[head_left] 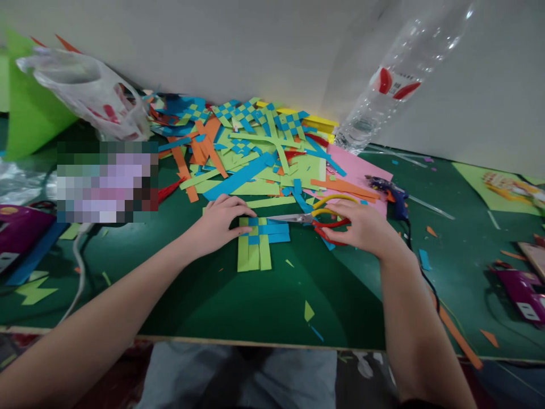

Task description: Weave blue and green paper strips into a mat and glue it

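A small woven piece of green and blue paper strips [258, 250] lies flat on the green table, its loose strip ends pointing right and toward me. My left hand [223, 220] presses on its upper left part with thumb and fingertips. Scissors [304, 217] with one yellow and one red handle loop are gripped in my right hand [361, 227]. Their blades point left and reach the top edge of the weave by the upper blue strip; whether they bite into the paper I cannot tell.
Behind my hands lies a heap of paper strips and woven pieces [255, 147]. A clear plastic bottle [392, 85] leans against the wall. A blue glue gun [397, 203] with a cord lies right of my right hand. Plastic bag [97, 91] stands back left; paper scraps [309, 311] lie around.
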### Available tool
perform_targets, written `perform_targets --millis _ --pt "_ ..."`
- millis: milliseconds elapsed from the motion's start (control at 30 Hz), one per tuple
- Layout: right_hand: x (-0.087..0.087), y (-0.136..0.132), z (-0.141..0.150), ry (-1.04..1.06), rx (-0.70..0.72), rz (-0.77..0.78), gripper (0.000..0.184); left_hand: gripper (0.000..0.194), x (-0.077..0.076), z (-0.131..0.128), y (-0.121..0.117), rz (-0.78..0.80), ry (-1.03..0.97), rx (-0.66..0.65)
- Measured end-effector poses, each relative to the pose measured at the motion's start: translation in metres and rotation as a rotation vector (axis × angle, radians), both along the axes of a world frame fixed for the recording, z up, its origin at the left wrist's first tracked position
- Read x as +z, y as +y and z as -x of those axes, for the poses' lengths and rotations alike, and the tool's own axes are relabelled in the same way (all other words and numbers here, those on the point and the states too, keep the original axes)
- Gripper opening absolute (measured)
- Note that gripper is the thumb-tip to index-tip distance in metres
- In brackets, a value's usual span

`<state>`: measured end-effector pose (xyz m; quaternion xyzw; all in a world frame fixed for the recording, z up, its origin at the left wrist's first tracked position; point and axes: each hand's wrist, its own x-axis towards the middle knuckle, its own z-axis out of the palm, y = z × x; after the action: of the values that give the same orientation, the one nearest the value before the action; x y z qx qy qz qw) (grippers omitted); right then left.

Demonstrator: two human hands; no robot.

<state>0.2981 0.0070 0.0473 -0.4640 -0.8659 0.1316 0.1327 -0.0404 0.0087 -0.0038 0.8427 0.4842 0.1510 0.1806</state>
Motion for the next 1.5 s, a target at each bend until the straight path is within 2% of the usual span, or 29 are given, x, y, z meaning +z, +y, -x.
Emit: perform_targets --millis 367,700,967,1500 --pt "-0.003 0.002 -0.003 -0.022 -0.029 0.048 0.032 0.027 0.001 -0.001 0.000 0.016 0.002 -0.009" --pt "-0.012 0.005 -0.005 -0.071 -0.031 0.126 0.037 0.027 0.003 -0.002 0.001 0.102 -0.009 -0.028" --pt "-0.014 0.006 -0.007 -0.128 -0.047 0.169 0.041 0.022 0.006 -0.010 -0.001 0.136 -0.028 0.039" --pt "-0.011 0.004 -0.003 -0.109 -0.065 0.165 0.040 0.017 0.003 -0.013 -0.001 0.089 -0.032 0.054"
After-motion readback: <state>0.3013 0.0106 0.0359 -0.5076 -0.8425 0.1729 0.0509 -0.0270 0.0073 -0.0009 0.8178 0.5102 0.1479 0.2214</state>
